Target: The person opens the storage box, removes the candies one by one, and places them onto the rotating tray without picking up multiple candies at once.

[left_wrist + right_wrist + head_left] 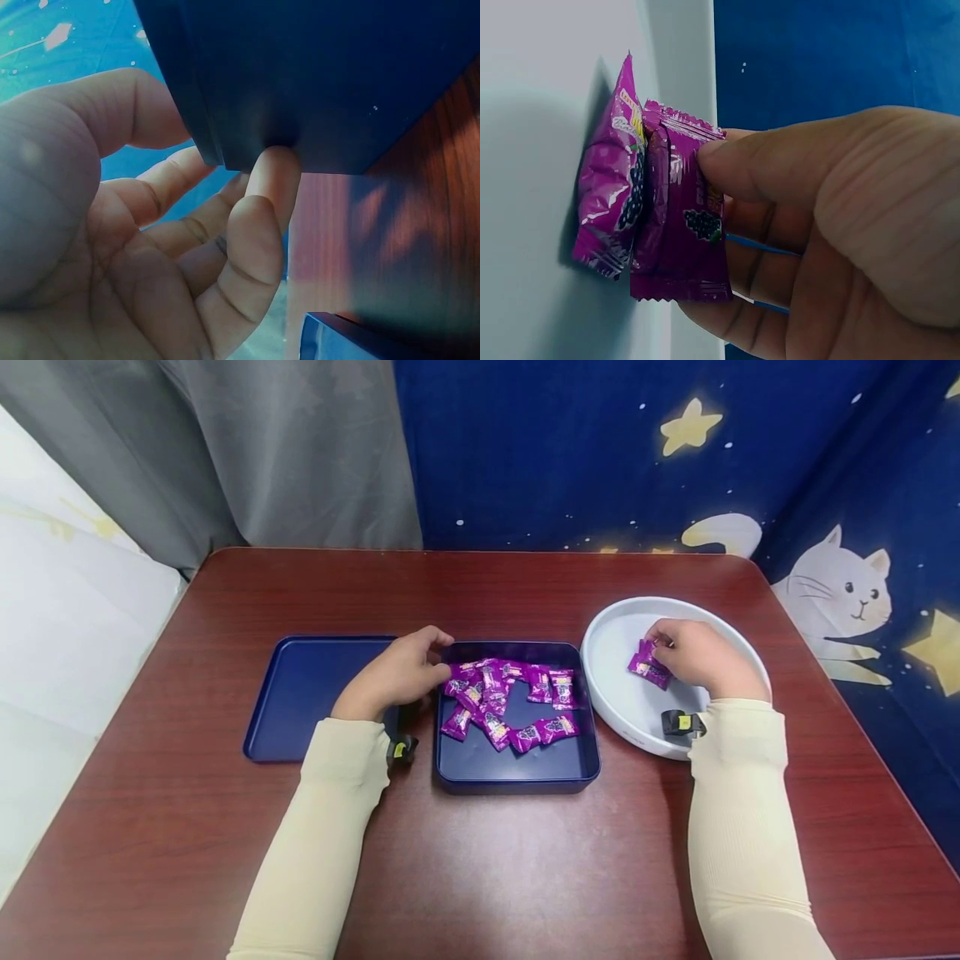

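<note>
My left hand [401,668] is at the left wall of a dark blue rectangular box [517,768]. In the left wrist view, the thumb reaches over the box's rim and a fingertip [274,176] presses its outer wall. Several purple wrapped candies [491,727] with a dark berry print lie inside the box. Over the round white tray [611,635], my right hand [697,652] pinches a purple candy [686,217] between thumb and fingers. Another purple candy [611,176] lies right beside it against the tray's surface.
A dark blue shallow lid [300,693] lies left of the box, partly behind my left hand and sleeve. The reddish-brown wooden table [517,860] carries everything. Grey and starry blue curtains [540,460] hang behind the table's far edge.
</note>
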A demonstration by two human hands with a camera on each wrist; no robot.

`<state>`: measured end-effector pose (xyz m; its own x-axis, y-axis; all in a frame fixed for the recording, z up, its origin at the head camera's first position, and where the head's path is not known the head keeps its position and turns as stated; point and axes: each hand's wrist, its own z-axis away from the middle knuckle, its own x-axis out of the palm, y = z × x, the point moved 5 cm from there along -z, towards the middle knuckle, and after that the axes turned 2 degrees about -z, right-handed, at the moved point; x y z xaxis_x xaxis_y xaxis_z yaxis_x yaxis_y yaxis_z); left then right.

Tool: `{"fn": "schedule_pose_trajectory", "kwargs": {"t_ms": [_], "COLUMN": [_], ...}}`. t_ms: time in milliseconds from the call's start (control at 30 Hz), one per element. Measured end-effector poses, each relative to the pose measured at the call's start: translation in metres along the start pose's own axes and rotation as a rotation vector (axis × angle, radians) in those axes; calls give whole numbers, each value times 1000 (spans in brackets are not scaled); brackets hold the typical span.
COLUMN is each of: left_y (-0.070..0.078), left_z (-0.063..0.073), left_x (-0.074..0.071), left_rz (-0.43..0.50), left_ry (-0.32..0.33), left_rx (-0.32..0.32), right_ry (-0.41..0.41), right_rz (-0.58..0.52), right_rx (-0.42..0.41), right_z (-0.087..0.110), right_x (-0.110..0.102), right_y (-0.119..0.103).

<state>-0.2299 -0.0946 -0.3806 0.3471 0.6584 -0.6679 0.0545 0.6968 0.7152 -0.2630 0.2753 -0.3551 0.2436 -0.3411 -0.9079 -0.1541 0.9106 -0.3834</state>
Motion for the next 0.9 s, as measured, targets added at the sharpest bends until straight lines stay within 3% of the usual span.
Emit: {"fn": "schedule_pose_trajectory", "kwargs": {"t_ms": [900], "left_y": [1], "left_z": [1], "left_x": [-1], "left_rz": [-7], "left_ry": [-1], "left_rx": [7], "right_ry": [-29], "right_rz": [-2], "right_rx": [56], "right_z": [0], "right_x": [-1], "right_y": [4]}}
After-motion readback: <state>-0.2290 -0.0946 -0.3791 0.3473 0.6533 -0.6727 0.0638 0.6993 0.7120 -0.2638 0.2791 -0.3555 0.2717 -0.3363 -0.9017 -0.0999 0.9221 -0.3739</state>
